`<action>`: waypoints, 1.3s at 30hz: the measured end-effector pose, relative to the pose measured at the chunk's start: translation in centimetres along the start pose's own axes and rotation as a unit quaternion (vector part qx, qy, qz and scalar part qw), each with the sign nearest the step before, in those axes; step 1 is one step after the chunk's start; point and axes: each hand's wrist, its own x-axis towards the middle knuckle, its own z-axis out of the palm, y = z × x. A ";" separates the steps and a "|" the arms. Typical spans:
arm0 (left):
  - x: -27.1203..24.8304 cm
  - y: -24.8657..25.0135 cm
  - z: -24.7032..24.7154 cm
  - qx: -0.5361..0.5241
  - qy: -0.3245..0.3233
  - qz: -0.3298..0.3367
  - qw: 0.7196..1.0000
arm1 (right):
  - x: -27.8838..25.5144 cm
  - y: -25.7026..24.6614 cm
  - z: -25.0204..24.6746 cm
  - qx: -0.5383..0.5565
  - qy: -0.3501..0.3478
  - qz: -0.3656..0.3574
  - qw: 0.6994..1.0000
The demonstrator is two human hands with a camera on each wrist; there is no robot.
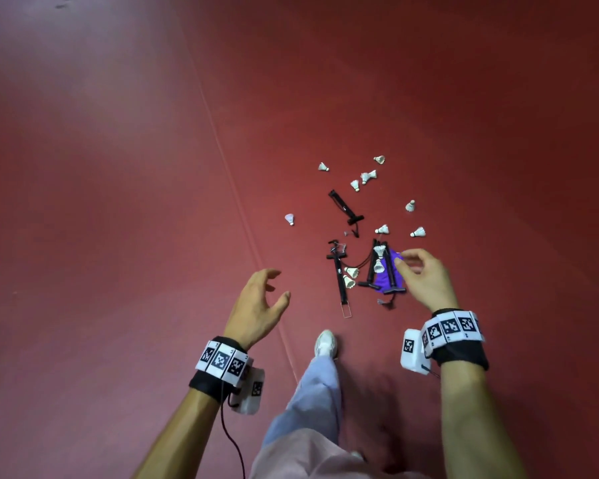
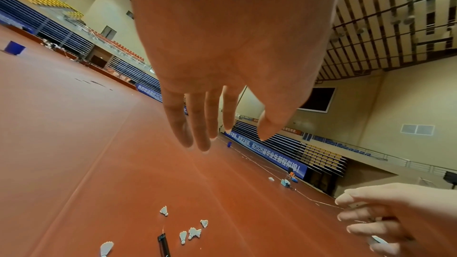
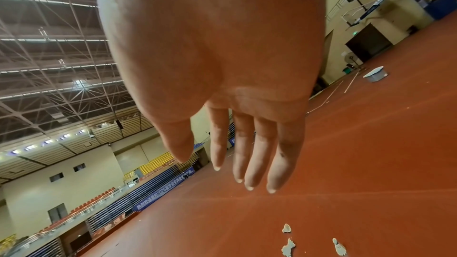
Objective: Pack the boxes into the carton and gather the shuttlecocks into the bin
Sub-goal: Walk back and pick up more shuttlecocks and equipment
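Several white shuttlecocks [image 1: 369, 176] lie scattered on the red court floor, some [image 1: 379, 266] on a purple cloth [image 1: 386, 280] and among black poles [image 1: 339, 274]. My right hand [image 1: 407, 262] hovers over the purple cloth with loosely curled fingers and holds nothing. In the right wrist view its fingers [image 3: 249, 163] hang straight and empty above shuttlecocks [image 3: 287, 228]. My left hand [image 1: 279, 285] floats open to the left of the pile, apart from everything; the left wrist view shows the left hand [image 2: 235, 142] with straight fingers. A blue bin [image 2: 14, 47] stands far off.
A second black pole [image 1: 343, 205] with a cord lies further out. My leg and white shoe [image 1: 325, 344] stand just behind the pile. A thin floor seam [image 1: 236, 198] runs diagonally. A grey round tub [image 3: 375, 73] sits far away, and bleachers line the hall.
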 end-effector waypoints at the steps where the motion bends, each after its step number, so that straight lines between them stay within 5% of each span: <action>1: 2.7 -0.3 0.4 0.000 -0.004 0.004 1.000 | 2.4 0.1 0.2 -0.003 0.003 0.005 1.000; 12: 37.9 0.5 4.7 0.036 -0.120 0.054 0.991 | 27.0 1.2 1.7 -0.038 0.023 0.084 0.995; 18: 51.9 -1.7 12.6 0.190 -0.277 0.074 0.939 | 35.3 8.1 2.9 -0.126 -0.073 0.161 0.976; 26: 55.0 -14.6 29.7 0.433 -0.417 0.062 0.797 | 42.3 24.1 9.4 -0.249 -0.249 0.236 0.906; 34: 55.3 -28.0 49.8 0.450 -0.489 0.058 0.745 | 49.3 51.9 18.7 -0.330 -0.303 0.208 0.870; 39: 57.0 -35.7 60.9 0.454 -0.498 0.082 0.734 | 53.6 60.5 24.0 -0.335 -0.288 0.150 0.884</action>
